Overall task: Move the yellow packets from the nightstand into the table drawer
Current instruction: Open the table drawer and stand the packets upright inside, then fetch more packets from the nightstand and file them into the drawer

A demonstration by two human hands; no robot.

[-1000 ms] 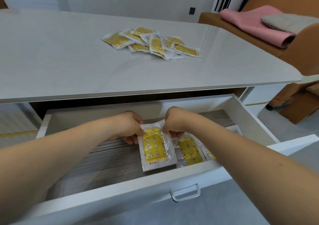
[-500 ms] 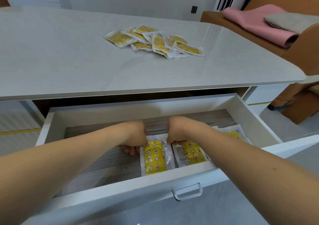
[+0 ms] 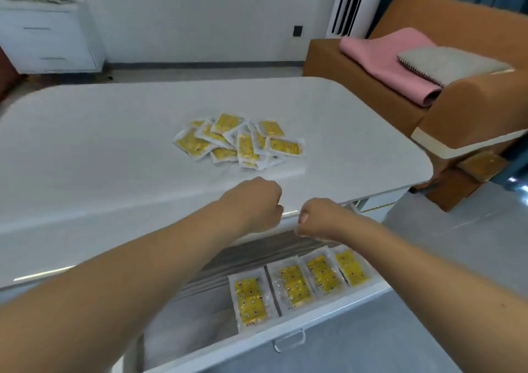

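Observation:
A heap of several yellow packets (image 3: 240, 141) lies on the white tabletop (image 3: 100, 149), right of its middle. Under the table's front edge the white drawer (image 3: 328, 312) stands pulled out, and several yellow packets (image 3: 297, 284) lie side by side along its front right. The newest one (image 3: 251, 301) is at the left end of that row. My left hand (image 3: 254, 204) hangs over the table's front edge with curled fingers and holds nothing. My right hand (image 3: 320, 218) hovers beside it above the drawer, also curled and empty.
An orange sofa (image 3: 457, 98) with a pink blanket (image 3: 385, 58) and a grey cushion (image 3: 445, 64) stands at the right. A white nightstand (image 3: 48, 38) with drawers stands against the back wall at the left. The drawer's handle (image 3: 288, 339) sticks out at the front.
Both hands let go of the packet in the drawer and rose to the table's front edge. The camera tilted up, so the room behind the table shows.

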